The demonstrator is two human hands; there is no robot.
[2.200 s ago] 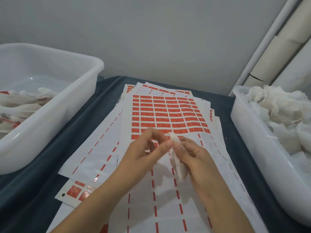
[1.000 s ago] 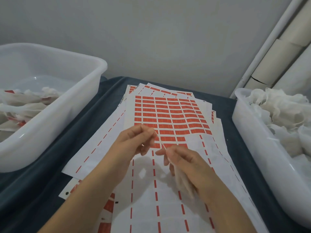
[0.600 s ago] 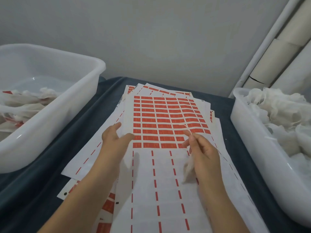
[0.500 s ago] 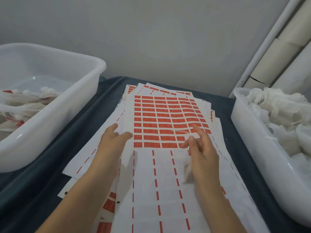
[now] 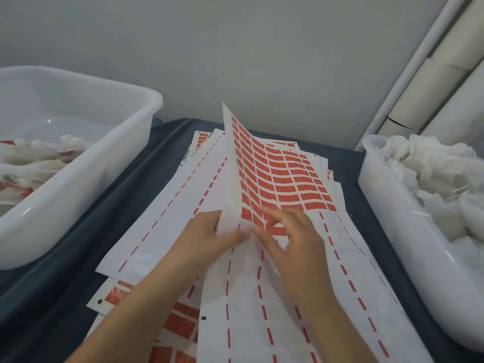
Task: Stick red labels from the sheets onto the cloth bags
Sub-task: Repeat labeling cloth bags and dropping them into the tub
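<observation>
1. At the sheet's left edge, the left hand (image 5: 207, 237) grips the top label sheet (image 5: 277, 179) and curls it upward.
2. The right hand (image 5: 290, 239) pinches at the red labels (image 5: 285, 189); whether it holds a cloth bag I cannot tell.
3. Cloth bags (image 5: 429, 174) fill the right tub (image 5: 392, 231).

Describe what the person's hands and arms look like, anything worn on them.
Both arms are bare as far up as the picture shows. The left hand and right hand wear no gloves; no rings, watch or bracelet are visible. The right hand is motion-blurred.
</observation>
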